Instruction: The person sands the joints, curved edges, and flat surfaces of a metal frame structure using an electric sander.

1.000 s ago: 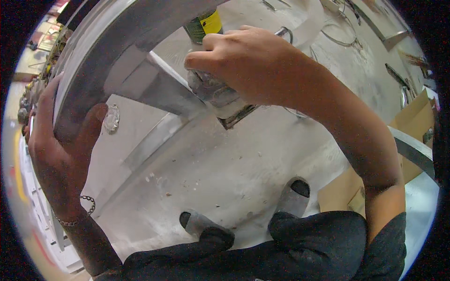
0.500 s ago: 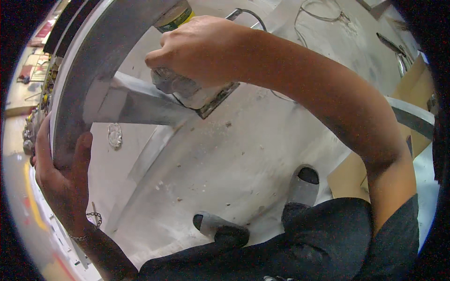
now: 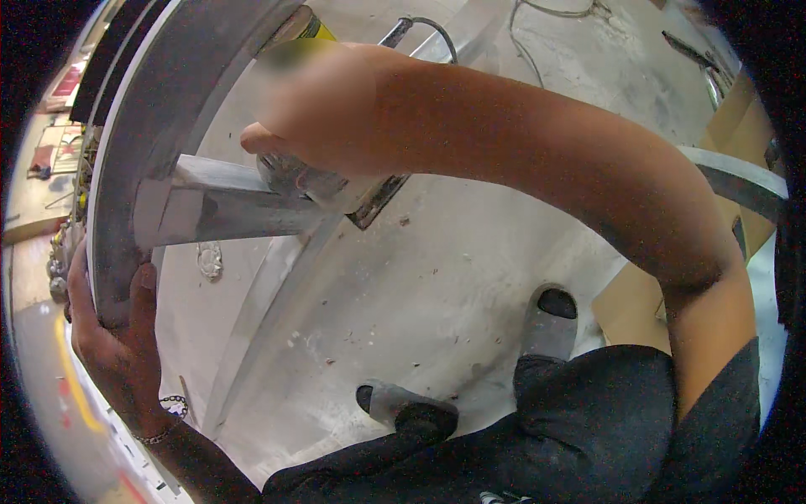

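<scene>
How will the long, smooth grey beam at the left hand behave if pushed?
Probably stiff: the beam shows no obvious sag beyond the left hand. Likely resistant to twisting, as a straight grey crosspiece appears attached. Possibly slippery: it looks smooth.

A workshop: dusty floor, curved grey frame, handheld tool, loose cable.

Tan cardboard, crumpled scrap, pale floor

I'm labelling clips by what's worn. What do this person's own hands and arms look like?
The left hand is ungloved, with a chain-link bracelet at the wrist. The right hand, partly blurred, shows no glove or bracelet; on that arm, a dark sleeve ends above the elbow.
</scene>
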`<control>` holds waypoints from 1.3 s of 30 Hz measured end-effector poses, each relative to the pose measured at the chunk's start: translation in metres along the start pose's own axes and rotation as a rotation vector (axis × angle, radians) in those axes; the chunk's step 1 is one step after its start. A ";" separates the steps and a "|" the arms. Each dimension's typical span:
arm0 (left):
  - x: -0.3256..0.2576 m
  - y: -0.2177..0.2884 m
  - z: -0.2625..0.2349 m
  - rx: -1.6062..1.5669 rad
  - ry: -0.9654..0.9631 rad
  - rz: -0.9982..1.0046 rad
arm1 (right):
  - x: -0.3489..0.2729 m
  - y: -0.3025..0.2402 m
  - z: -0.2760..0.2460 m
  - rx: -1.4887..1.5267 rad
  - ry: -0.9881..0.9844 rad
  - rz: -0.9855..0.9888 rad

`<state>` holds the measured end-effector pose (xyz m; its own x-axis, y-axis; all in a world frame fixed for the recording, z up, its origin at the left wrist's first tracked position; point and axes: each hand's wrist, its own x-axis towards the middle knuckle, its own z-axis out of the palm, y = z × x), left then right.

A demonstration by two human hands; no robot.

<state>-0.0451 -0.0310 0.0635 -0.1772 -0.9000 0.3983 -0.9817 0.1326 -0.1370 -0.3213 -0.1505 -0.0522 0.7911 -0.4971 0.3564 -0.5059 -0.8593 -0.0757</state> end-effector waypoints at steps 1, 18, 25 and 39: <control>-0.001 0.000 0.000 -0.053 -0.001 -0.040 | -0.001 0.000 -0.002 0.006 -0.043 0.025; -0.005 0.008 -0.002 -0.048 0.014 -0.187 | -0.004 0.026 -0.013 -0.046 -0.090 -0.106; -0.005 0.007 -0.002 -0.115 -0.016 -0.206 | -0.001 0.005 -0.015 0.021 -0.136 -0.022; -0.001 0.003 0.003 -0.113 0.055 -0.023 | 0.008 0.014 -0.023 -0.022 -0.343 -0.169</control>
<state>-0.0481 -0.0306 0.0602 -0.1550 -0.8795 0.4499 -0.9867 0.1607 -0.0257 -0.3299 -0.1635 -0.0289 0.9312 -0.3633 0.0297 -0.3628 -0.9316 -0.0214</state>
